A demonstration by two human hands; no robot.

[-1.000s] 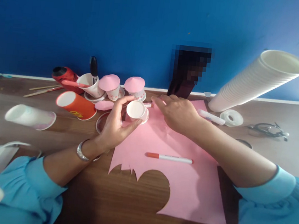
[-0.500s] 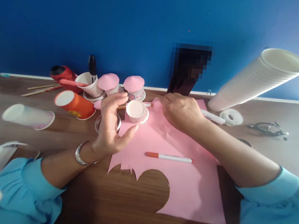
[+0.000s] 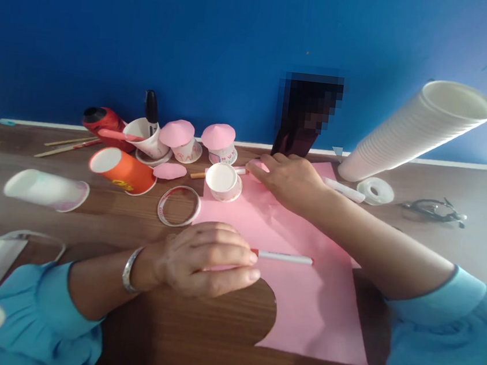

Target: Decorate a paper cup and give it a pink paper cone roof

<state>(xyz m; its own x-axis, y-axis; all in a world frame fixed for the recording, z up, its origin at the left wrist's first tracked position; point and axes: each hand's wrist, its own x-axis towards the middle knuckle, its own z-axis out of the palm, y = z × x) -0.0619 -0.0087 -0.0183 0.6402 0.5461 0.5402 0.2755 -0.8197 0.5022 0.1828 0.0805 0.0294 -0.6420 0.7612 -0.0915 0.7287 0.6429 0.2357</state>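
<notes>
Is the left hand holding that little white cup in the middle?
No, the little white cup stands apart from the left hand, whose fingertips are by the red-capped marker.

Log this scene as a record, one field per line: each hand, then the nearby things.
Left hand: over the pink sheet, fingertips by the marker; contact unclear
Right hand: at the sheet's far end, fingers at a small pink piece; hold unclear
Cup between the fingers: none visible
Small white cup: standing left of the right hand
Cone-topped cups: two, side by side near the blue wall
Far right: cup stack, tape roll
</notes>
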